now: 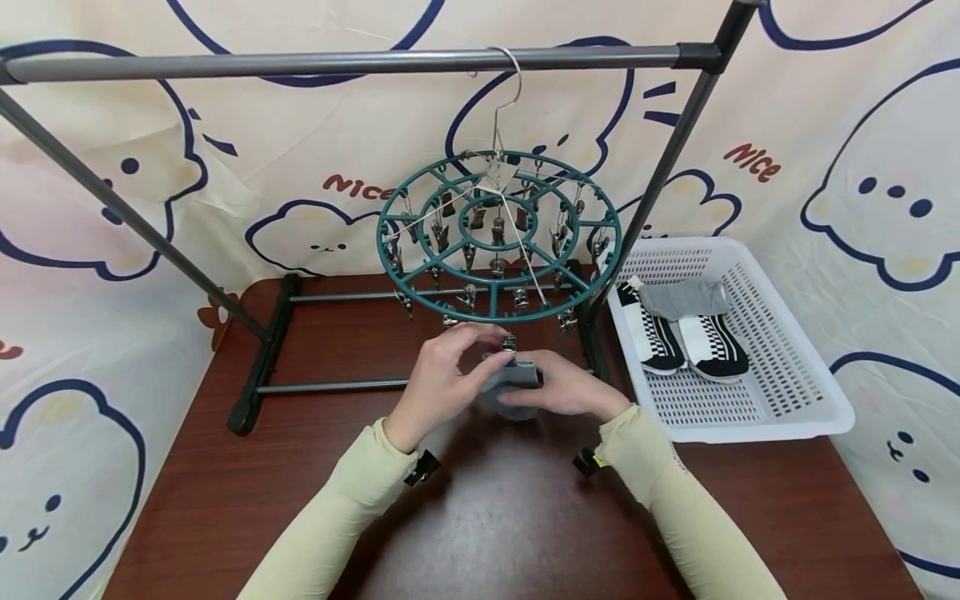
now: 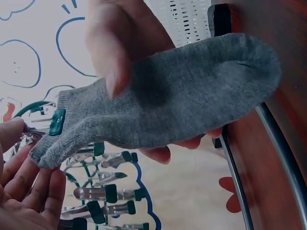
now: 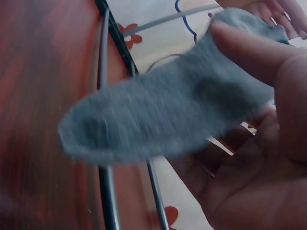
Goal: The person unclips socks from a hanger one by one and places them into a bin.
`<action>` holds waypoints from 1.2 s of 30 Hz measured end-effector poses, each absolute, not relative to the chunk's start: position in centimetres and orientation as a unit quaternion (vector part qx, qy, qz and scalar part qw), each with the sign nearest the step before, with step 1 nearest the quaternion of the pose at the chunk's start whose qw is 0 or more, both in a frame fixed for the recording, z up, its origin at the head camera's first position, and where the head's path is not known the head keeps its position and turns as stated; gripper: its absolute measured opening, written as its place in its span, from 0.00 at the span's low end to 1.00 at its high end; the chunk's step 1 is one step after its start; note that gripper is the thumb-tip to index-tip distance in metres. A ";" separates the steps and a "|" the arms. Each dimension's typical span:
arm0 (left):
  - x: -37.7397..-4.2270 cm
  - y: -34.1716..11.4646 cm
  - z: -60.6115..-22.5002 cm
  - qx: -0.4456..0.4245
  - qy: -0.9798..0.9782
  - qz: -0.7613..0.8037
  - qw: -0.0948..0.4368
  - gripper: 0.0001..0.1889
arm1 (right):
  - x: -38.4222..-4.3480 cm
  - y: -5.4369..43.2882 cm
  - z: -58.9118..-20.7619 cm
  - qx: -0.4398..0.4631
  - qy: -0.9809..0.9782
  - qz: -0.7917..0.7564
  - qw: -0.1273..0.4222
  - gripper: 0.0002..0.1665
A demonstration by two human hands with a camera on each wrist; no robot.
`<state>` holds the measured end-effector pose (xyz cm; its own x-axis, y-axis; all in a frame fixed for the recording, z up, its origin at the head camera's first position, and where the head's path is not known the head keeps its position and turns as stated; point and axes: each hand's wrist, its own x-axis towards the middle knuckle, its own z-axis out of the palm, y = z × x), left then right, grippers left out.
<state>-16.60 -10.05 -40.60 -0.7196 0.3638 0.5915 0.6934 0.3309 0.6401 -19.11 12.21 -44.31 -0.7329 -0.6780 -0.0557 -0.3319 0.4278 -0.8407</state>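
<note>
A grey ankle sock [image 1: 512, 390] is between my two hands, below the front rim of a round green clip hanger [image 1: 495, 317]. With my left hand [image 1: 444, 377] I pinch a metal clip [image 2: 44, 123] with a green tip, which sits over the sock's cuff in the left wrist view; the fingers lie behind the cuff. My right hand [image 1: 567, 385] holds the sock around its middle, thumb on one face and fingers behind. The toe [image 3: 88, 129] sticks out free over the table in the right wrist view.
The hanger hooks over a grey rack bar [image 1: 337, 63], with several other clips dangling from its rings. At right stands a white basket [image 1: 806, 375] with a pair of black-and-white checkered shoes [image 1: 716, 346] and another grey cloth item [image 1: 686, 297]. Rack feet [image 1: 258, 367] rest on the brown table [image 1: 480, 533].
</note>
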 end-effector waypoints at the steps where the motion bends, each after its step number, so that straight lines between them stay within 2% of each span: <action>1: -16.6 -9.9 -40.6 -0.333 -0.797 -0.474 0.173 0.14 | -19.1 12.0 -44.4 -0.311 0.815 -0.447 0.198 0.25; 3: -16.6 -9.6 -40.6 -0.336 -0.796 -0.474 0.170 0.14 | -19.1 11.7 -44.6 -0.315 0.807 -0.460 0.195 0.19; 9: -16.6 -9.2 -40.3 -0.340 -0.794 -0.479 0.160 0.17 | -18.9 11.4 -44.9 -0.304 0.807 -0.467 0.196 0.18; 24: -16.8 -8.7 -40.2 -0.345 -0.791 -0.476 0.169 0.11 | -18.7 11.1 -44.8 -0.285 0.811 -0.464 0.214 0.27; 26: -16.8 -8.6 -40.2 -0.344 -0.787 -0.481 0.176 0.10 | -18.8 11.2 -44.9 -0.291 0.813 -0.457 0.213 0.25; 32: -16.9 -8.6 -40.6 -0.335 -0.780 -0.487 0.205 0.09 | -18.9 11.2 -45.4 -0.313 0.824 -0.421 0.215 0.11; 36: -16.9 -8.7 -40.6 -0.341 -0.780 -0.478 0.216 0.11 | -18.5 11.4 -45.0 -0.308 0.833 -0.410 0.208 0.16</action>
